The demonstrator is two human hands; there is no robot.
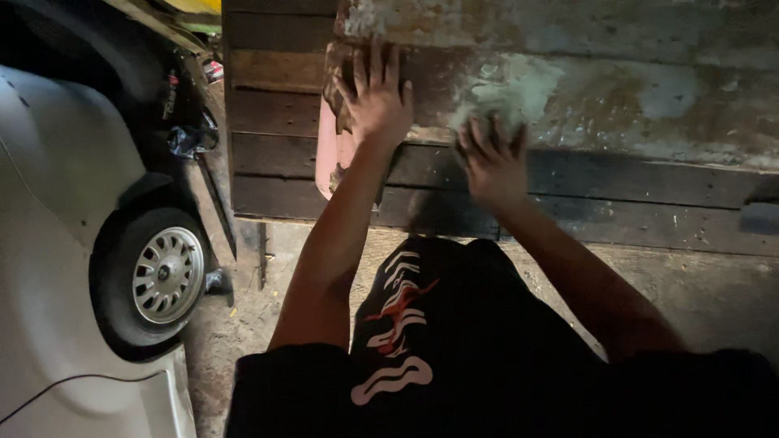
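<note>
My left hand point(375, 101) lies flat, fingers spread, on the left end of a worn, flaking panel point(617, 89) that rests on dark wooden planks point(276, 122). My right hand point(492, 162) presses on the panel's lower edge to the right of it, fingers spread, over a pale green patch of paint point(511, 85). A pink object point(327, 158) shows just beneath my left wrist, partly hidden. Neither hand holds anything. My black shorts with a white and red pattern point(398, 332) fill the lower middle.
A white car point(57, 243) with a silver-spoked wheel point(166, 274) stands close on the left. Dirt ground point(698, 292) runs below the planks. Dark clutter point(191, 138) lies behind the car.
</note>
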